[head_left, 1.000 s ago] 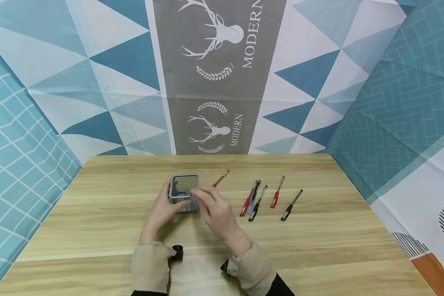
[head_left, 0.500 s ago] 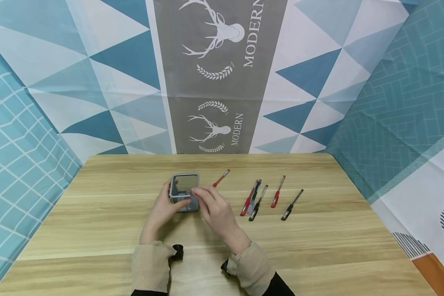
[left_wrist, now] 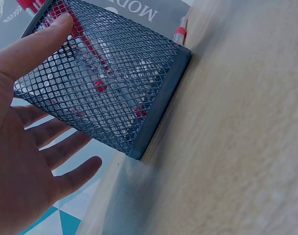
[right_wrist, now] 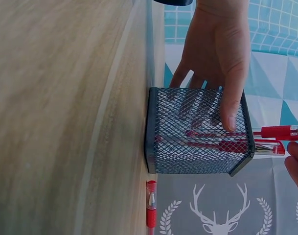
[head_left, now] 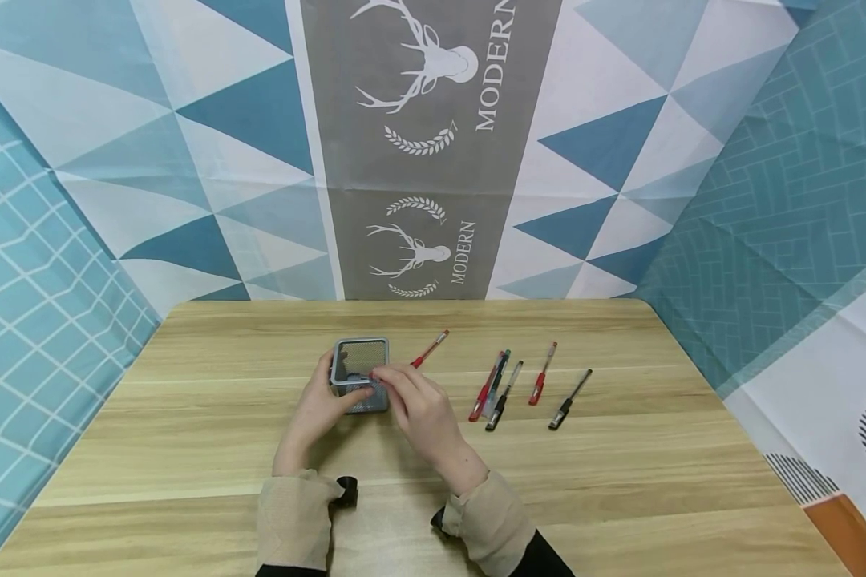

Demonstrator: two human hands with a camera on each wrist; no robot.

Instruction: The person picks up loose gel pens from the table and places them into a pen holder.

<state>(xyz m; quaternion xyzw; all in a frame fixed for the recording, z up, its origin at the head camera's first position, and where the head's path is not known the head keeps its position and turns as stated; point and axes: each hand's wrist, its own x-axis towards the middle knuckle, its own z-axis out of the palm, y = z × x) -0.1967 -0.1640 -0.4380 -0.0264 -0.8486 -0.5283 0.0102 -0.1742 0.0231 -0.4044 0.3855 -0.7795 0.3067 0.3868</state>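
Observation:
A dark mesh pen holder (head_left: 360, 398) stands on the table, gripped by my left hand (head_left: 322, 410). In the left wrist view, the left thumb (left_wrist: 38, 46) lies across the near mesh wall, and the other fingers are behind it. My right hand (head_left: 426, 417) is at the holder's rim, its fingertips pinching the top of a red pen (right_wrist: 276, 132) whose lower part is inside the holder. A second red pen (right_wrist: 271, 147) leans beside it in the holder. Only part of the right hand shows in the right wrist view, at the right edge.
A red pen (head_left: 430, 349) lies just right of the holder, partly hidden by the right hand. Farther right lie several more pens, among them a red pen (head_left: 541, 374), a black pen (head_left: 569, 400) and another black pen (head_left: 503, 397). Patterned cloth (head_left: 411, 160) hangs behind the table.
Both hands and the holder stay almost in place. A bit of red now shows at the right fingertips over the rim. The loose pens lie as before.

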